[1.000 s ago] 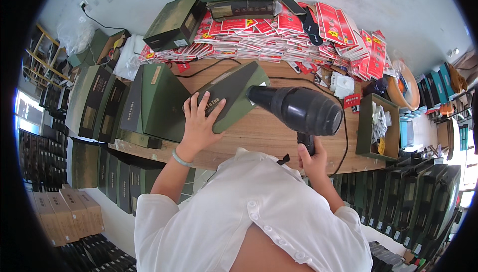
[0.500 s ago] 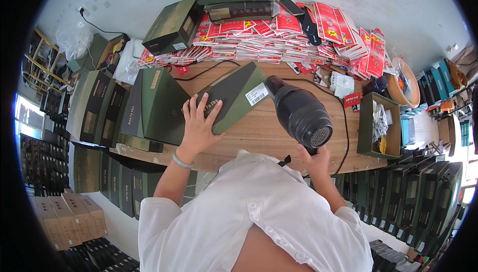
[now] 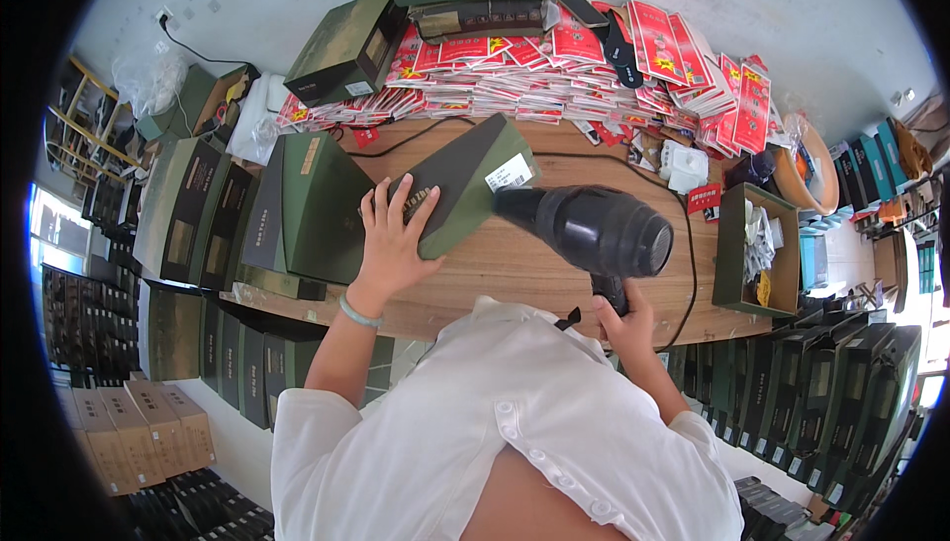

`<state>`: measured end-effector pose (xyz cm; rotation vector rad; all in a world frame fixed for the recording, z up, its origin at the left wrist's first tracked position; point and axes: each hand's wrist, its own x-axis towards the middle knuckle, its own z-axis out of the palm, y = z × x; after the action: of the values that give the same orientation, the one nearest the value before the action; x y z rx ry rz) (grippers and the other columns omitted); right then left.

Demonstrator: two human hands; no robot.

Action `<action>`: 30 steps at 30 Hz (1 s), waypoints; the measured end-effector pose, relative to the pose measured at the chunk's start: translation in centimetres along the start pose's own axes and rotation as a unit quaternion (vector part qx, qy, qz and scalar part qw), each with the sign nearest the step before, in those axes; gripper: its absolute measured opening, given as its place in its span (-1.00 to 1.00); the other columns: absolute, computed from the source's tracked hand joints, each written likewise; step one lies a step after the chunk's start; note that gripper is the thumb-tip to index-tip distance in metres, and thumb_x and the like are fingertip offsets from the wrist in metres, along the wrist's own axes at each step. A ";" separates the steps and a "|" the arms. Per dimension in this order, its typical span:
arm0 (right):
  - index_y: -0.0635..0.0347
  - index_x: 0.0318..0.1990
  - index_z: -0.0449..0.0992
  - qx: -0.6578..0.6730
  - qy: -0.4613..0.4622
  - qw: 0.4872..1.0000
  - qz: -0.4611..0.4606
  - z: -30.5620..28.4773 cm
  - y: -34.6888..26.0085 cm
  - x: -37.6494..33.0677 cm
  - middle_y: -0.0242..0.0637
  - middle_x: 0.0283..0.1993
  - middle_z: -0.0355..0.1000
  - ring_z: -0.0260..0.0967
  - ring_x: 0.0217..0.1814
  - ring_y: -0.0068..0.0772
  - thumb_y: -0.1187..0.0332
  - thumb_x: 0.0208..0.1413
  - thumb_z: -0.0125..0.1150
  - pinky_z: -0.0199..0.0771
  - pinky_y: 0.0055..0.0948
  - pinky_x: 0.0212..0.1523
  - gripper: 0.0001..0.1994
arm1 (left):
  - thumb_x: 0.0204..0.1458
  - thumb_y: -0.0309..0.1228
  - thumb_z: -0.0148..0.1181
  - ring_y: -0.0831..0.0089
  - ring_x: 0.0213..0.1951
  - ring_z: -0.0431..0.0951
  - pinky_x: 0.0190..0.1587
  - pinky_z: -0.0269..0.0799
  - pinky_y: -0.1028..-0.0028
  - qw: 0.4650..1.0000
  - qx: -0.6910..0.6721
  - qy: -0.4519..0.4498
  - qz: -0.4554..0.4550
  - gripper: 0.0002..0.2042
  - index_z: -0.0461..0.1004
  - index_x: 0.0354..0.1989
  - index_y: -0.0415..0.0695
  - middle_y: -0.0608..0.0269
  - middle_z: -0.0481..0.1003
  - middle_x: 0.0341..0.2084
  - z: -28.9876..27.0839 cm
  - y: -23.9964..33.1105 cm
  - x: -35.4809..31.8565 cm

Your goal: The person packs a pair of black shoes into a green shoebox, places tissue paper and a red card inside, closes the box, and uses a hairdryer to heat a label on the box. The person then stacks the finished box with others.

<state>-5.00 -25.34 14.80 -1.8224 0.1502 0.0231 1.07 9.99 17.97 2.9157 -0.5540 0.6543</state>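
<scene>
Left hand (image 3: pixel 394 239) spread on a green-and-black box (image 3: pixel 465 170), right hand (image 3: pixel 625 315) closed around a black hair dryer (image 3: pixel 609 229)

The left hand lies with its fingers fanned over the box's dark face, pressing from above rather than wrapping round it. The right hand grips the dryer by its handle, and the nozzle points at the box's right side, just below a white label (image 3: pixel 510 173); whether it touches there, I cannot tell.

The box sits askew on the wooden table (image 3: pixel 465 289), in front of the person. It looks like stiff cardboard, probably light if empty, though its contents are hidden; the smooth face may slide under a flat palm, and the edges could dent. A hold across two opposite sides, clear of the label, seems safest. The dryer looks bulky and top-heavy, so the handle is the sensible grip.

Just left of the box stands another green box (image 3: pixel 332 199). Beyond lie heaped red printed packets (image 3: pixel 495 86); to the right, a black cable (image 3: pixel 690 284) crosses the table beside an open green box (image 3: pixel 734 279) of small packets.
</scene>
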 end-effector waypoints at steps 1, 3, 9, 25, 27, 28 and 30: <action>0.35 -0.15 0.51 0.012 0.000 1.000 0.008 0.2 -0.2 0.0 -0.29 -0.38 0.53 0.44 -0.38 -0.56 0.31 -0.05 0.43 0.46 -0.50 -0.32 -0.64 | -0.56 -0.18 0.52 -0.18 0.24 0.08 0.22 0.00 -0.14 1.000 0.000 0.002 0.002 0.04 0.20 0.31 0.07 -0.05 0.06 0.28 0.0 0.0 0.1; 0.35 -0.12 0.50 0.024 0.001 1.000 0.012 0.2 -0.5 0.0 -0.26 -0.36 0.54 0.44 -0.37 -0.56 0.31 -0.05 0.43 0.47 -0.49 -0.30 -0.62 | -0.56 -0.18 0.52 -0.18 0.24 0.08 0.22 0.00 -0.14 1.000 0.000 -0.004 0.001 0.03 0.20 0.31 0.07 -0.04 0.06 0.28 -0.1 0.0 0.2; 0.34 -0.06 0.50 -0.009 0.009 1.000 0.005 0.0 0.3 0.4 -0.23 -0.36 0.54 0.46 -0.35 -0.53 0.31 -0.05 0.43 0.48 -0.48 -0.28 -0.58 | -0.55 -0.17 0.50 -0.18 0.24 0.07 0.23 -0.01 -0.14 1.000 0.006 0.000 0.002 0.02 0.20 0.31 0.06 -0.04 0.07 0.28 0.0 -0.2 0.2; 0.36 -0.07 0.47 0.026 -0.034 0.997 0.057 -0.3 0.2 1.1 -0.24 -0.35 0.54 0.47 -0.33 -0.54 0.31 -0.03 0.41 0.48 -0.50 -0.29 -0.59 | -0.54 -0.16 0.50 -0.19 0.24 0.08 0.22 -0.01 -0.15 1.000 0.005 0.005 0.013 0.04 0.16 0.31 0.00 -0.05 0.07 0.29 0.2 -0.6 0.1; 0.37 -0.08 0.47 0.035 -0.034 0.996 0.075 -0.2 0.5 1.0 -0.25 -0.35 0.53 0.46 -0.33 -0.55 0.31 -0.03 0.42 0.48 -0.50 -0.29 -0.59 | -0.54 -0.16 0.50 -0.19 0.24 0.08 0.22 0.00 -0.15 1.000 -0.001 0.013 0.016 0.04 0.15 0.31 -0.01 -0.05 0.07 0.29 0.4 -0.7 -0.1; 0.38 -0.09 0.47 0.017 -0.006 1.000 0.022 0.3 0.8 1.0 -0.25 -0.35 0.53 0.45 -0.34 -0.55 0.31 -0.03 0.42 0.47 -0.50 -0.29 -0.59 | -0.53 -0.16 0.50 -0.19 0.24 0.08 0.21 0.00 -0.15 1.000 -0.004 0.018 0.017 0.04 0.14 0.31 -0.02 -0.05 0.07 0.29 0.5 -0.8 0.0; 0.39 -0.09 0.47 0.016 0.008 1.000 -0.009 0.4 0.8 1.2 -0.25 -0.34 0.53 0.43 -0.35 -0.55 0.30 -0.03 0.43 0.47 -0.50 -0.29 -0.58 | -0.54 -0.16 0.50 -0.20 0.24 0.08 0.21 0.00 -0.15 1.000 -0.002 0.012 0.017 0.04 0.13 0.31 -0.03 -0.06 0.07 0.29 0.3 -0.8 0.1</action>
<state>-3.83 -25.26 13.86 -1.7920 0.1448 -0.0076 1.57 10.69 17.76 2.8963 -0.6039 0.6900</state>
